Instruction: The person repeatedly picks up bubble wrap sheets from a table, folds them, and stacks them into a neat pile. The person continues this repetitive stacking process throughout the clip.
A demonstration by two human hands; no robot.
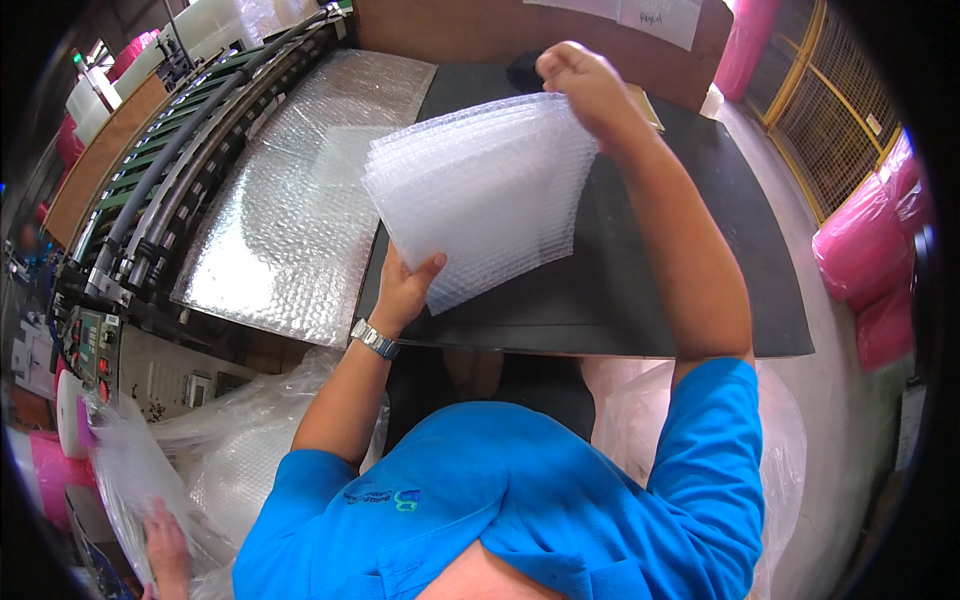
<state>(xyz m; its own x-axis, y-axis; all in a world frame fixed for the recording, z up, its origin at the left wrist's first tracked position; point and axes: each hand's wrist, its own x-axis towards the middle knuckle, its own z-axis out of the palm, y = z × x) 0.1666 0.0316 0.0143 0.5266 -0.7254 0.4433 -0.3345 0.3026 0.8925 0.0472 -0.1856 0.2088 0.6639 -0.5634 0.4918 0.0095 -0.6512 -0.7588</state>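
My left hand (405, 290) grips the lower left corner of a fanned stack of clear bubble wrap sheets (490, 195), its thumb lying on top. The stack is tilted up over the dark tabletop, its layers spread along the upper left edge. At the stack's upper right corner is my right hand (585, 85), raised with its fingers curled closed. Whatever those fingers hold is hidden; the corner passes behind the hand. A metal-banded watch sits on my left wrist.
A large bubble wrap sheet (290, 220) lies on the left beside a roller machine (170, 170). The black tabletop (700, 260) extends right. Another person's hand (167, 545) touches clear wrap at lower left. Pink wrapped rolls (865, 240) and a yellow mesh fence (830, 100) stand at right.
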